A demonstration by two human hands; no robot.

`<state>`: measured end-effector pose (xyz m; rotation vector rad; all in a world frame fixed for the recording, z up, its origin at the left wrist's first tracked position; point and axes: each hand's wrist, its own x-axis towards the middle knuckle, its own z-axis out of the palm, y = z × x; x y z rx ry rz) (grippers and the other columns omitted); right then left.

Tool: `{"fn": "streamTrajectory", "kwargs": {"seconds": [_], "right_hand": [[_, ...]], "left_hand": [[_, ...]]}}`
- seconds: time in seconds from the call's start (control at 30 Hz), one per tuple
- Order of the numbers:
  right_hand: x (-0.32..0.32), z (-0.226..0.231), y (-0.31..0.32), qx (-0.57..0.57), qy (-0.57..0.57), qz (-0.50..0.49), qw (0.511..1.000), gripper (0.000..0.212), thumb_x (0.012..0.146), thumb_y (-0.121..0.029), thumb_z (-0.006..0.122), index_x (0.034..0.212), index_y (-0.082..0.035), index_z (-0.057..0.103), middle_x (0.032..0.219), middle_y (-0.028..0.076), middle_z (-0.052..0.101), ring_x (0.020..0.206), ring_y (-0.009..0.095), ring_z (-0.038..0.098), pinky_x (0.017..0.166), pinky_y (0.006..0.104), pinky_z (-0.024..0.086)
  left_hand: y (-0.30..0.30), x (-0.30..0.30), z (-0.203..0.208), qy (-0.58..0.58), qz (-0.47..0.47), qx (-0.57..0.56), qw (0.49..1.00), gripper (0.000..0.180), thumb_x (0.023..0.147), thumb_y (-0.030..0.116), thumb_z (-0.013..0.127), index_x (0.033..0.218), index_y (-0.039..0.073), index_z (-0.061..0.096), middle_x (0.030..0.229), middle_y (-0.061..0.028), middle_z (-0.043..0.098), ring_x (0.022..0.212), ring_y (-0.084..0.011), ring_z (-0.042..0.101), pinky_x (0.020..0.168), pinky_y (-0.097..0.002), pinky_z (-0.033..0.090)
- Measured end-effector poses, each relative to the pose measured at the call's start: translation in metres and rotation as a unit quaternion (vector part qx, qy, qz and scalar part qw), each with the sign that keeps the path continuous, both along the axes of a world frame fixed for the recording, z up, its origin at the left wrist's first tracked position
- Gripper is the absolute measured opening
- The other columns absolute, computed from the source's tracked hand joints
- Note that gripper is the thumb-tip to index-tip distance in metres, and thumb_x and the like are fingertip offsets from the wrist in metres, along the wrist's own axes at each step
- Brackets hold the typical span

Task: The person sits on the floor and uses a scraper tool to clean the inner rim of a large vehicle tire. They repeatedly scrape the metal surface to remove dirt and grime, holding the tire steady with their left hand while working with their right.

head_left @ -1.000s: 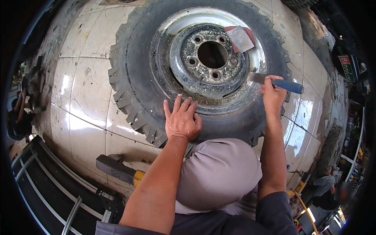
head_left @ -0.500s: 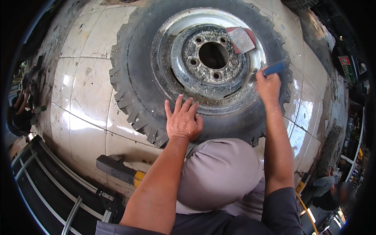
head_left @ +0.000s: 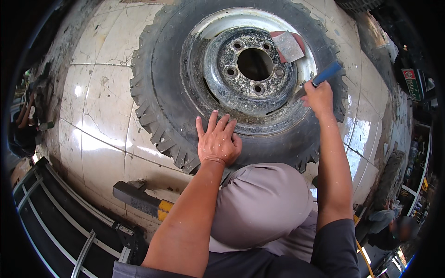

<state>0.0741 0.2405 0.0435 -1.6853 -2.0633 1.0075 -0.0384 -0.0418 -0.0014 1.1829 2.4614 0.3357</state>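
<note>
Tire (head_left: 162,78): is showing dusty grey-black, a notched tread pattern running around its edge.
Wheel rim (head_left: 250,16): is gleaming silver-white at the far side, looking brownish grey at the near side.
Wheel centre (head_left: 224,56): is showing black speckled with off-white.
Tool handle (head_left: 328,73): is showing blue.
Folded sheet (head_left: 288,48): is showing pale grey over dull red.
Floor tiles (head_left: 104,95): are showing cream, dark joint lines crossing them.
Trouser knee (head_left: 262,204): is showing mauve-grey.
Near-left bar (head_left: 139,200): is showing black, ending in yellow.
</note>
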Motion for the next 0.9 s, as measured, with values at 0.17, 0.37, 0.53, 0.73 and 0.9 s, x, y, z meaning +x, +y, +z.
{"fn": "streamTrajectory", "kwargs": {"seconds": [0.17,0.37,0.53,0.73,0.9], "right_hand": [[-0.009,0.014,0.021,-0.024,-0.040,0.026,0.999,0.031,0.090,-0.019,0.065,0.103,0.009,0.061,0.083,0.019,0.071,0.062,0.024,0.074,0.052,0.0345,0.059],[0.007,0.001,0.014,-0.049,-0.003,0.032,0.998,0.036,0.091,-0.021,0.066,0.109,0.010,0.062,0.085,0.018,0.071,0.065,0.023,0.074,0.053,0.0328,0.059],[0.036,-0.002,0.007,-0.024,0.113,-0.048,0.992,0.027,0.092,-0.016,0.065,0.109,0.005,0.063,0.090,0.013,0.069,0.071,0.022,0.073,0.054,0.0309,0.058],[0.047,-0.014,-0.001,-0.004,0.112,-0.050,0.992,0.025,0.093,-0.015,0.065,0.108,0.005,0.064,0.091,0.013,0.069,0.072,0.021,0.073,0.055,0.0304,0.058],[0.047,-0.010,-0.002,0.004,0.129,-0.045,0.991,0.024,0.093,-0.016,0.066,0.106,0.005,0.066,0.089,0.013,0.070,0.072,0.020,0.073,0.055,0.0301,0.057]], "left_hand": [[-0.002,0.001,-0.003,0.003,-0.005,0.007,1.000,0.044,0.085,0.025,0.057,0.127,0.019,0.069,0.143,-0.0001,0.058,0.147,-0.0253,0.038,0.125,-0.0599,0.012],[0.002,-0.002,-0.002,-0.002,0.004,0.018,1.000,0.044,0.085,0.024,0.057,0.126,0.019,0.069,0.143,0.0000,0.058,0.147,-0.0248,0.038,0.126,-0.0591,0.011],[0.000,-0.001,0.002,-0.005,0.004,0.001,1.000,0.044,0.086,0.024,0.056,0.127,0.020,0.069,0.144,0.0005,0.058,0.148,-0.0238,0.037,0.126,-0.0581,0.009],[0.003,0.000,0.003,-0.013,0.002,-0.008,1.000,0.045,0.087,0.025,0.055,0.129,0.020,0.068,0.146,0.0013,0.057,0.149,-0.0232,0.035,0.127,-0.0574,0.008],[0.002,-0.001,0.003,-0.007,0.000,-0.009,1.000,0.045,0.087,0.025,0.056,0.129,0.020,0.068,0.146,0.0011,0.057,0.149,-0.0235,0.035,0.127,-0.0576,0.008]]}}
